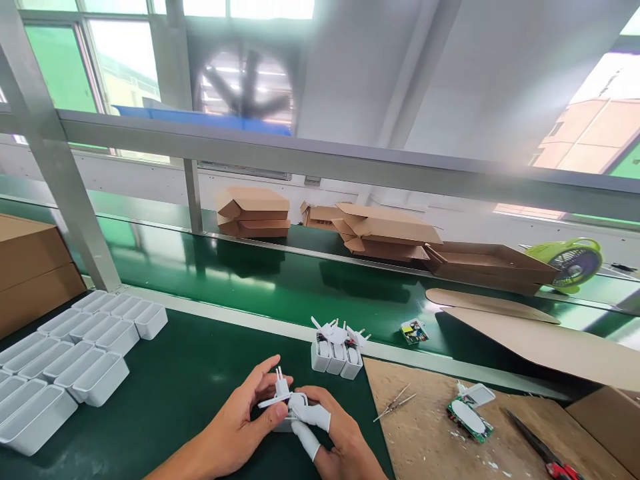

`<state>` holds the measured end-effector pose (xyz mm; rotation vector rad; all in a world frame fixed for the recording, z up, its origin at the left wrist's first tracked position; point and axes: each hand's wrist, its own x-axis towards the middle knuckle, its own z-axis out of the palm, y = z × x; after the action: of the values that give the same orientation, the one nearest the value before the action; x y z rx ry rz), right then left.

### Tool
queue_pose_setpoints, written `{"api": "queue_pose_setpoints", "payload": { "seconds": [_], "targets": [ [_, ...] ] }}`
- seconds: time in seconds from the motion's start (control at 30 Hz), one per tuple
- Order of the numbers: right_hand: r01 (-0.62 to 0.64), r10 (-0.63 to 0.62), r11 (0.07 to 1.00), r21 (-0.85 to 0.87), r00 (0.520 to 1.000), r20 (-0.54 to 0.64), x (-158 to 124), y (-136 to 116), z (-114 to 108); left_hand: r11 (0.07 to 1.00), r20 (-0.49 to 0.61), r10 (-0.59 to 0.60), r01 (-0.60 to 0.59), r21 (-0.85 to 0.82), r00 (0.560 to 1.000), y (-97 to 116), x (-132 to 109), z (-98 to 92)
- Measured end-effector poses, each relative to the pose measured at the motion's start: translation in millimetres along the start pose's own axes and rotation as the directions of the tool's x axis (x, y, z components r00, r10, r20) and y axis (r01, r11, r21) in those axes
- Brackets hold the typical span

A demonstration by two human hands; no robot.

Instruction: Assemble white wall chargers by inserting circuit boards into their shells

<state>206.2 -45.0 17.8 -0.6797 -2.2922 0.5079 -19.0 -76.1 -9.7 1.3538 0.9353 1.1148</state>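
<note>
Head view shows both hands close together, left of the brown board (430,433), clamped on one white plug unit (281,389) that is held low over the green work surface (200,380). The left hand (240,413) has its thumb pressed against the unit, whose two prongs point upward on a tilted flat piece; the right hand (345,437), with white finger covers (316,417) on two digits, grips the side nearer the board. Much of the unit is hidden by the fingers, so I cannot tell whether its parts are seated or any leads are tucked in. If the tilted piece were pressed down askew, a lead could be trapped or an edge cracked; smooth covers could also let the unit slip. A careless reach forward could topple the filled white cases (336,360) standing just off the board's far left corner, since loose-looking pieces stick up from them. On the board, a sweeping right forearm might catch the tweezers (395,403) near its left edge, or scrape the bare circuit assembly (470,419) against the red-handled tool (540,447) lying to its right.
</note>
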Motion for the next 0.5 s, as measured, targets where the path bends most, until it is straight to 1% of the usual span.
{"api": "queue_pose_setpoints", "payload": {
  "seconds": [0.1,0.17,0.23,0.3,0.37,0.4,0.5],
  "targets": [
    [0.065,-0.066,0.998,-0.016,0.995,-0.073,0.1,-4.0,-1.8,1.0,0.014,0.003,-0.003,0.004,1.0,-1.4,-1.5,-1.0],
    [0.073,-0.073,0.997,-0.007,0.993,-0.09,0.7,-7.6,-3.4,0.999,0.005,0.034,-0.034,0.024,0.999,-0.5,-3.1,-1.3],
    [0.056,-0.056,0.998,-0.001,0.996,-0.064,0.7,-9.1,-3.1,0.998,-0.005,0.046,-0.046,0.046,0.999,0.3,-4.3,-1.5],
    [0.024,-0.024,1.0,-0.003,1.0,-0.004,-0.7,-8.0,-0.1,0.997,-0.012,0.037,-0.036,0.069,0.999,0.0,-4.8,-1.7],
    [0.004,-0.004,1.0,-0.01,1.0,0.016,-2.8,-5.8,3.8,0.996,-0.019,0.029,-0.027,0.085,0.999,-1.7,-5.0,-2.3],
    [0.006,-0.006,1.0,-0.014,1.0,0.006,-3.7,-5.0,5.3,0.996,-0.024,0.032,-0.03,0.089,0.999,-2.7,-5.0,-2.6],
    [0.055,-0.055,0.998,-0.003,0.996,-0.074,-4.3,-6.4,6.1,0.992,-0.047,0.067,-0.062,0.111,0.997,-5.0,-6.3,-4.0]
  ]
}}
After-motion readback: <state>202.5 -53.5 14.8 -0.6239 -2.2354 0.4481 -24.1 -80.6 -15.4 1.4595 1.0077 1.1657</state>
